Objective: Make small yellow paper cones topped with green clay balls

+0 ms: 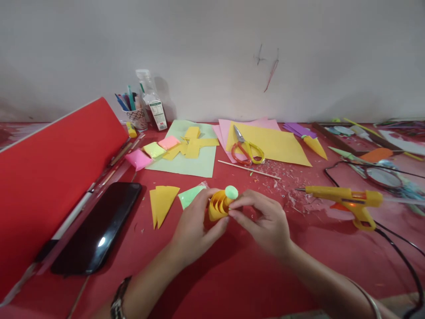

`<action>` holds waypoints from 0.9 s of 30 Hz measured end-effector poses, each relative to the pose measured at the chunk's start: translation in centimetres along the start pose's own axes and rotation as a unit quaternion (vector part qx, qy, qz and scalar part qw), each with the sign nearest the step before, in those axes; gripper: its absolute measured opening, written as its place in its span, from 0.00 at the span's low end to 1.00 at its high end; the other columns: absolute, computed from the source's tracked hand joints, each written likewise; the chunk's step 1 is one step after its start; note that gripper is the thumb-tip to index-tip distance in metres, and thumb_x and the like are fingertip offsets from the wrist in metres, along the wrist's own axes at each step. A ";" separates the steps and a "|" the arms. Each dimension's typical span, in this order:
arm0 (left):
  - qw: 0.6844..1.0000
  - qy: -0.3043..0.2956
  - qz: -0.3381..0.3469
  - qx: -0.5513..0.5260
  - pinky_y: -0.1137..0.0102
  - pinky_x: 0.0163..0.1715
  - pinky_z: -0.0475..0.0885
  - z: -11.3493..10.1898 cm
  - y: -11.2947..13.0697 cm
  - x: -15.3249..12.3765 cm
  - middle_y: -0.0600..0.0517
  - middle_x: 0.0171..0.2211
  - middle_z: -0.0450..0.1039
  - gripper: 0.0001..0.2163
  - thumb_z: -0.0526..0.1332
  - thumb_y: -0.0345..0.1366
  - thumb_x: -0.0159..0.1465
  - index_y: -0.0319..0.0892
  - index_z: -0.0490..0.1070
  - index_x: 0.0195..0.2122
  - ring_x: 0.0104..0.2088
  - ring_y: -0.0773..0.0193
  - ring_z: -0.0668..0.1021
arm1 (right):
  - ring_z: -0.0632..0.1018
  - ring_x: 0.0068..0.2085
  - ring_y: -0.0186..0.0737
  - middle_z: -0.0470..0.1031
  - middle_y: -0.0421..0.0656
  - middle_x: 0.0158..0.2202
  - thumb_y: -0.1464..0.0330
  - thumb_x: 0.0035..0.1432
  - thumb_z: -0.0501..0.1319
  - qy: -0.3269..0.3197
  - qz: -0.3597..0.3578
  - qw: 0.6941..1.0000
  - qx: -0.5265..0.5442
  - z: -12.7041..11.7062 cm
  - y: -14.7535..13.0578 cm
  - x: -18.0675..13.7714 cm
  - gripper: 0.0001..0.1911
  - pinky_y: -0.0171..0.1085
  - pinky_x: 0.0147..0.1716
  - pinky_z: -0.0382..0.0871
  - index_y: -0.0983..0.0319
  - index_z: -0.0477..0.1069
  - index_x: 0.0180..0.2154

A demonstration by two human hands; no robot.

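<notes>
My left hand point(193, 223) grips a rolled yellow paper spiral point(218, 206) from the left, fingers curled round it. My right hand point(264, 220) pinches the same piece from the right, its fingertips at a small light green paper disc point(231, 192) on top of the spiral. Both hands are low over the red table point(232, 274), near its middle. A light green paper scrap point(190, 195) and two yellow paper triangles point(161, 203) lie just left of my left hand.
A yellow glue gun point(348, 200) with a black cord stands to the right. Orange-handled scissors point(246, 148) rest on yellow and pink sheets, with a thin wooden stick point(249, 169) in front. A black phone point(99, 228) and a red folded board point(49, 177) lie left. A pen cup point(135, 114) stands by the wall.
</notes>
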State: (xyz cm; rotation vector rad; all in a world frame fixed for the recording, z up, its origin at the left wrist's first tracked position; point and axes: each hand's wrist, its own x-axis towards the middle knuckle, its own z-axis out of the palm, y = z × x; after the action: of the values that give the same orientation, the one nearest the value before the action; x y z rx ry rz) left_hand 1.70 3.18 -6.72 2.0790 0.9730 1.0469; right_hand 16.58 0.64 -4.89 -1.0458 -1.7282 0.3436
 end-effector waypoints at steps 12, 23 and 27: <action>1.000 0.009 -0.007 0.000 0.67 0.36 0.69 -0.2 0.0 0.0 0.49 0.37 0.70 0.12 0.54 0.33 0.56 0.42 0.59 0.43 0.36 0.62 0.73 | 0.75 0.27 0.31 0.74 0.39 0.26 0.75 0.52 0.57 -0.019 -0.009 1.000 -0.014 0.0 0.1 -0.1 0.06 0.29 0.27 0.69 0.60 0.70 0.31; 1.000 0.021 -0.012 0.019 0.67 0.38 0.69 -0.2 -0.2 -0.1 0.47 0.40 0.71 0.14 0.53 0.34 0.57 0.41 0.58 0.44 0.39 0.61 0.74 | 0.77 0.30 0.31 0.77 0.38 0.29 0.76 0.52 0.57 -0.030 -0.001 1.000 -0.009 0.1 0.3 -0.2 0.09 0.29 0.30 0.71 0.59 0.71 0.33; 1.000 0.010 0.000 0.028 0.67 0.38 0.69 -0.3 -0.2 -0.1 0.46 0.40 0.71 0.14 0.53 0.35 0.57 0.41 0.59 0.44 0.39 0.61 0.74 | 0.77 0.30 0.30 0.77 0.37 0.29 0.76 0.51 0.58 -0.022 0.003 1.000 -0.005 0.1 0.2 -0.3 0.08 0.27 0.30 0.71 0.59 0.71 0.33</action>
State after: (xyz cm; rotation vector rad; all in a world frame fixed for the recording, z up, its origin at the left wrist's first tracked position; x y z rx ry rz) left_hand 1.33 3.26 -6.80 2.1182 1.0230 1.0526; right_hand 16.62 0.61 -5.26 -1.0587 -1.7669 0.3642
